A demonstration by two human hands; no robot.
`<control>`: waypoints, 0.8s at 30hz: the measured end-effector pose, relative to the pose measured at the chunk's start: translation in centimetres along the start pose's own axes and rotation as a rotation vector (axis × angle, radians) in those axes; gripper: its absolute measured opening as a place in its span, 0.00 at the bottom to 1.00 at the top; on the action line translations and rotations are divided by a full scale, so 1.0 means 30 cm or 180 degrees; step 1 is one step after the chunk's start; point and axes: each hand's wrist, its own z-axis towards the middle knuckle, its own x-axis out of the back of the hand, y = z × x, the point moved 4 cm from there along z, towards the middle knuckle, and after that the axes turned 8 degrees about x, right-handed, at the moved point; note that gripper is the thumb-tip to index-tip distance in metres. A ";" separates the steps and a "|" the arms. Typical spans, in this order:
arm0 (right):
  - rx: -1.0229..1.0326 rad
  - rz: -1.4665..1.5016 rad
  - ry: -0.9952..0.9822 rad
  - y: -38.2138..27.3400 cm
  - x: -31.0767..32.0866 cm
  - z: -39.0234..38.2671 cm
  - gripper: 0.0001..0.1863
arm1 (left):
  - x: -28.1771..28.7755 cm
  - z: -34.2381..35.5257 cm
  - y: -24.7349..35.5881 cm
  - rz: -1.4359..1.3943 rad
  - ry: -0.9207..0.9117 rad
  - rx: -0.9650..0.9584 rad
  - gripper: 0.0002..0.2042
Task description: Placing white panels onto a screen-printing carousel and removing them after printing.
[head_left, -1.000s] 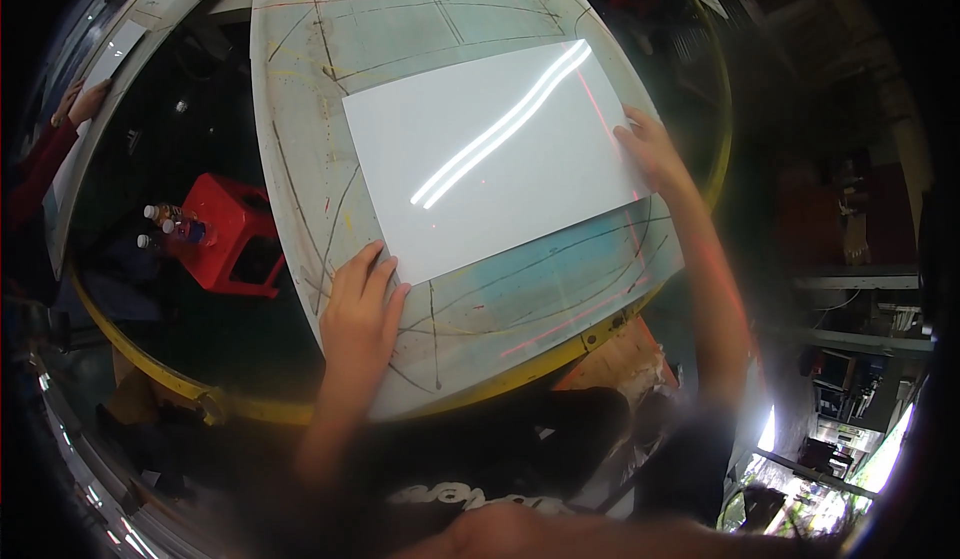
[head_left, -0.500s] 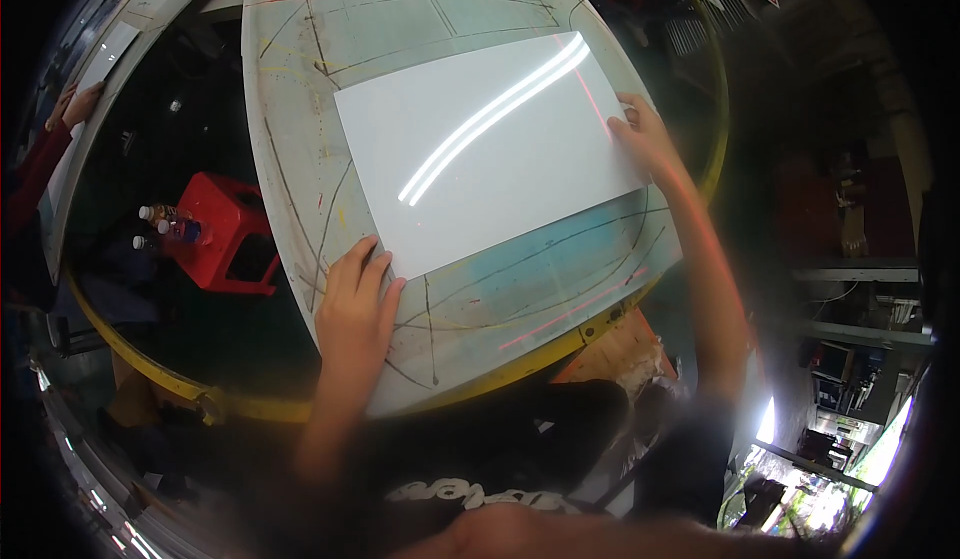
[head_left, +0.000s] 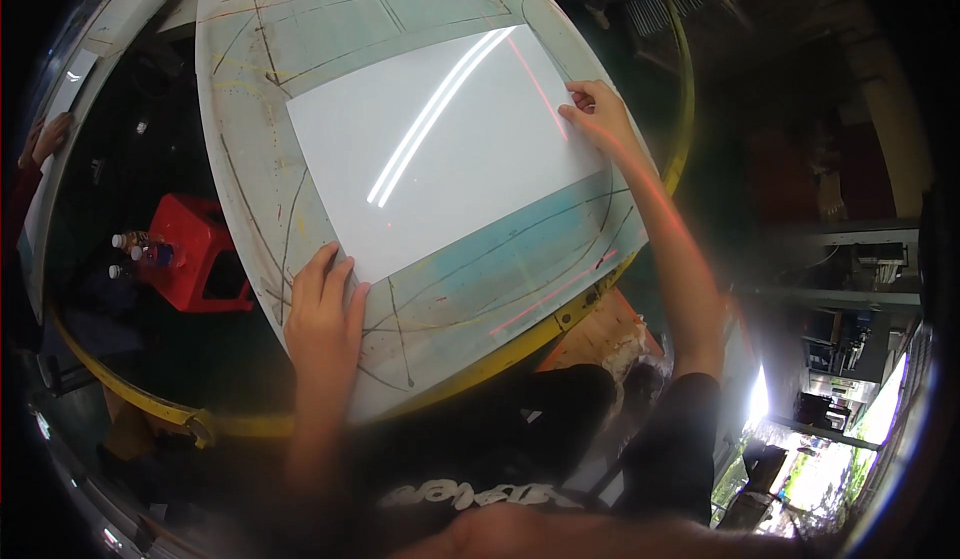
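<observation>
A glossy white sheet lies on a worn pale-green board marked with dark drawn lines. Two bright streaks shine across the sheet, and a thin red line crosses it near the right edge. At the sheet's near left corner rests my left hand, fingers stretched out flat and thumb apart, touching the corner. My right hand is at the right edge, thumb on top and fingers curled, pinching the sheet there. The undersides of those fingers are hidden.
A yellow curved rail runs around beneath the board. On the left, a red stool carries several bottles. Another person's hands work at a table at far left. Shelving stands at far right.
The whole view has shifted, moving the board, stool and both hands leftward in the picture. My right fingers look more curled; the sheet keeps nearly the same place on the board.
</observation>
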 end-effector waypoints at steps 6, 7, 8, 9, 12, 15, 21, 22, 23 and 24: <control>0.0011 -0.0037 -0.0023 0.004 -0.005 0.006 0.22 | -0.008 0.004 -0.005 0.0001 -0.0013 0.0007 0.13; 0.0019 -0.0041 -0.0040 0.003 -0.005 0.007 0.22 | -0.008 0.004 -0.006 0.0002 -0.0006 0.0016 0.13; 0.0010 -0.0048 -0.0038 0.006 -0.005 0.007 0.22 | -0.009 0.005 -0.006 -0.0004 -0.0015 0.0011 0.13; 0.0030 -0.0063 -0.0065 0.005 -0.006 0.008 0.22 | -0.007 0.004 -0.006 -0.0003 -0.0016 0.0018 0.13; 0.0028 -0.0048 -0.0085 0.006 -0.007 0.008 0.22 | -0.003 0.001 -0.001 -0.0015 -0.0016 0.0027 0.13; -0.0028 -0.0081 -0.0117 0.013 -0.011 0.008 0.21 | 0.000 0.002 0.002 -0.0037 -0.0018 0.0036 0.13; -0.0061 -0.0195 -0.0175 0.007 -0.013 0.010 0.21 | -0.001 0.003 0.003 -0.0037 -0.0026 0.0033 0.12; -0.0053 -0.0194 -0.0180 0.005 -0.013 0.010 0.21 | 0.000 0.003 0.004 -0.0032 -0.0026 0.0047 0.12; -0.0056 -0.0192 -0.0181 0.008 -0.016 0.010 0.21 | 0.000 0.003 0.003 -0.0030 -0.0030 0.0046 0.12; -0.0035 -0.0193 -0.0178 0.010 -0.015 0.012 0.21 | -0.002 0.003 0.001 -0.0031 -0.0031 0.0048 0.12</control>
